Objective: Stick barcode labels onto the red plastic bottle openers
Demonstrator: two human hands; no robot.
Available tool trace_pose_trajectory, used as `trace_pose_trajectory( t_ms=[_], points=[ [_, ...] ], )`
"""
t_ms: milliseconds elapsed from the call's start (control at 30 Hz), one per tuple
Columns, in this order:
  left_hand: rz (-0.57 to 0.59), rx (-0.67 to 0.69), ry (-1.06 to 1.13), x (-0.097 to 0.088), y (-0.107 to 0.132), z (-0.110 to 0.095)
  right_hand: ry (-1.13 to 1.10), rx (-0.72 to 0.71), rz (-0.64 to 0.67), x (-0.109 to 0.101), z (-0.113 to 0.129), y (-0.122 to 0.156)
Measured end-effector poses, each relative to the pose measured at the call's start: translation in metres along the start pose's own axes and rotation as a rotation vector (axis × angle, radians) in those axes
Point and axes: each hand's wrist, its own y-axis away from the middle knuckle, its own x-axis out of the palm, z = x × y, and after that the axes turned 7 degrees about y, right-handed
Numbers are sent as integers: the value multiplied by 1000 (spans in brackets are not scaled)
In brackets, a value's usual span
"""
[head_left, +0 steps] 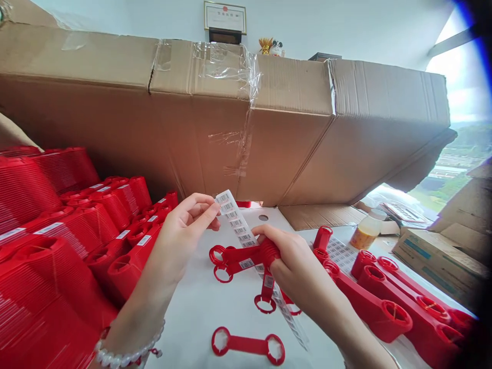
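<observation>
My left hand [188, 220] pinches the upper end of a white strip of barcode labels [235, 221] between thumb and fingers. My right hand [290, 261] is closed around a small bundle of flat red plastic pieces with ring ends [238, 256], held just above the white table [203, 312]. One piece in the bundle carries a barcode sticker. The label strip runs down behind the bundle toward the table. A single red ring-ended piece [248, 344] lies flat on the table below my hands.
Tall stacks of red pieces with stickers [69, 236] fill the left side. More red stacks [392, 302] lie at the right. A long cardboard box [230, 118] walls off the back. A small bottle [365, 233] and a carton [438, 261] sit at the far right.
</observation>
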Motion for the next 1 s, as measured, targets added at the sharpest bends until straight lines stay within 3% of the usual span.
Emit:
trace_pose_trajectory(
  t_ms=[100,167,300,433,533,767,1000],
  points=[
    [61,-37,132,-4,1,-3,-102,11,14,-3,-7,-6],
    [32,-3,148,-6,2,-5,-209,33,27,-7,-13,-11],
    [10,41,-137,-8,3,1,-428,34,-4,-18,-22,-18],
    [166,-93,-320,-8,1,12,-578,60,-70,-27,-24,-19],
    [221,-88,-168,-10,-1,10,-660,60,-62,-33,-23,-16],
    [173,-146,189,-16,0,-11,-682,42,56,-48,-23,-7],
    [126,-213,255,-17,2,-13,-700,113,1,-46,-16,-5]
  ],
)
